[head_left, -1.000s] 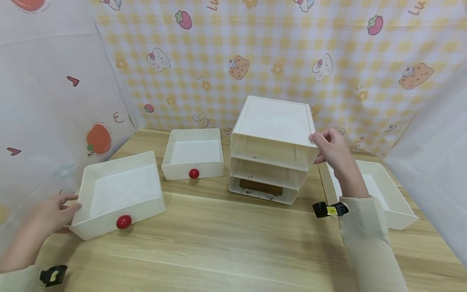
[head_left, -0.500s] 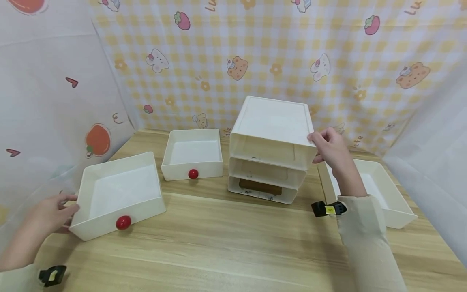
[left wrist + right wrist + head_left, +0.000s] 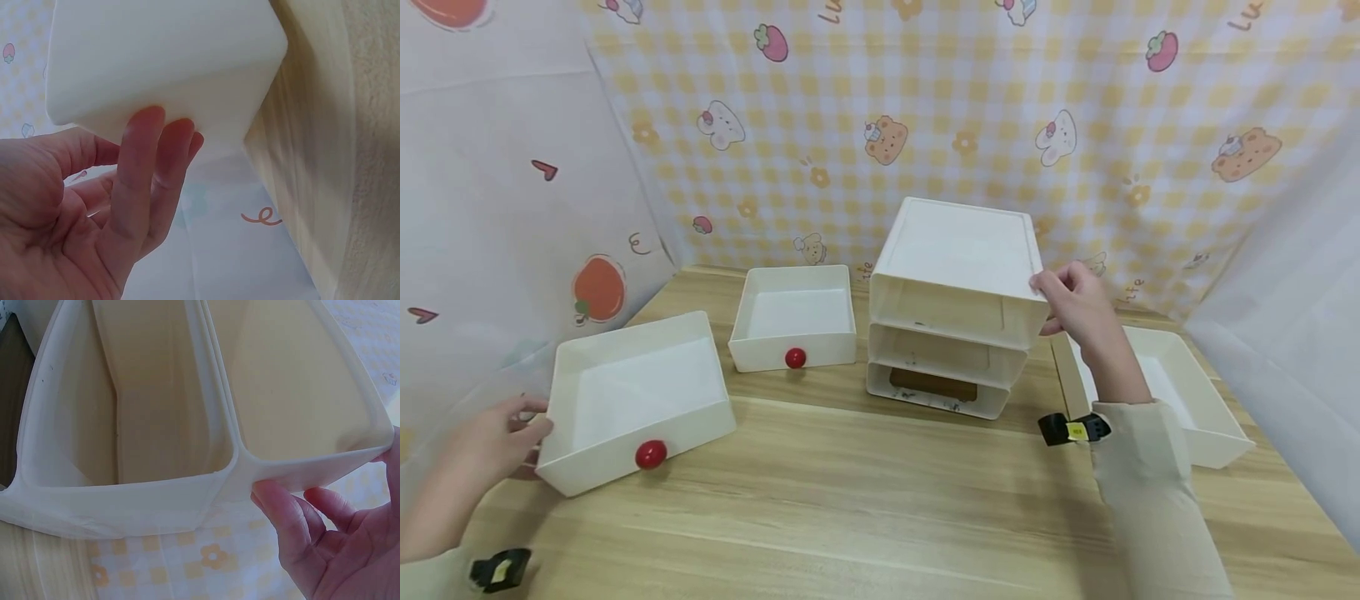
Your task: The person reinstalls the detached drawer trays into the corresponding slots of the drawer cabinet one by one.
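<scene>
At the left, a white drawer (image 3: pixel 632 400) with a round red knob (image 3: pixel 651 454) lies on the wooden table. My left hand (image 3: pixel 493 437) holds it by its outer left side; the left wrist view shows bent fingertips (image 3: pixel 147 119) against the white wall and the thumb by its corner. Right of centre stands a white drawer cabinet (image 3: pixel 958 246) with three empty slots facing me. My right hand (image 3: pixel 1078 308) grips its upper right front corner, thumb over the top edge. In the right wrist view, curled fingers (image 3: pixel 281 509) touch the cabinet's side wall.
A second drawer (image 3: pixel 793 350) with a red knob stands between the left drawer and the cabinet. Another white drawer (image 3: pixel 1195 400) lies at the far right, partly behind my right forearm. A checked curtain (image 3: pixel 820 100) hangs close behind, with white cloth on both sides.
The left drawer has shifted slightly left together with my left hand, mostly in the last half second. My right hand keeps its place on the cabinet; the whole view drifts a little.
</scene>
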Demonstrator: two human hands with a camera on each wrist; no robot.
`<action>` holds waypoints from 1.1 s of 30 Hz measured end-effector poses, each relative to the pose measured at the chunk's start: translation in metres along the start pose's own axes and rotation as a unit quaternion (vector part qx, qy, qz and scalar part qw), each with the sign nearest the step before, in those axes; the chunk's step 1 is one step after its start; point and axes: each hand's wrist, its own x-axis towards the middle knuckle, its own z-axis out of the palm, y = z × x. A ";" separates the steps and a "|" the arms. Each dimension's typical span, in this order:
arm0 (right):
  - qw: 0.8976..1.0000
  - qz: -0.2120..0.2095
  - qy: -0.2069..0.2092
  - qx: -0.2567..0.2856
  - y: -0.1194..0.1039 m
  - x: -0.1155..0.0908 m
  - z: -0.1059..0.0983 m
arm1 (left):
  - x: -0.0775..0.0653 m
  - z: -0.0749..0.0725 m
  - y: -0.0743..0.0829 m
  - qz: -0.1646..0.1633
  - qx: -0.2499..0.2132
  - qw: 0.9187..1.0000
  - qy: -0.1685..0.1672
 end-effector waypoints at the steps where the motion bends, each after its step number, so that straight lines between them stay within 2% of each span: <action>1: 1.000 -0.001 -0.001 0.001 0.000 0.000 0.000 | 0.000 0.000 0.000 0.002 0.000 1.000 0.005; 7: 1.000 -0.001 0.000 -0.003 0.000 0.000 0.000 | -0.006 -0.004 0.007 0.005 0.012 0.999 0.036; 11: 1.000 0.001 -0.001 -0.007 0.001 0.000 0.000 | -0.008 -0.006 0.006 0.011 0.002 0.999 0.049; 20: 1.000 0.000 -0.003 -0.002 0.001 0.000 0.000 | -0.007 -0.008 -0.011 0.010 -0.027 0.997 0.074; 25: 1.000 0.003 -0.003 -0.001 0.001 0.000 0.000 | -0.011 -0.006 -0.021 0.030 -0.018 0.993 0.117; 27: 1.000 0.005 -0.003 -0.002 0.001 0.000 0.000 | -0.015 -0.007 -0.015 0.033 -0.014 0.992 0.119; 33: 1.000 0.006 0.001 -0.003 0.000 0.000 0.000 | -0.038 -0.015 0.033 0.030 -0.008 0.997 0.074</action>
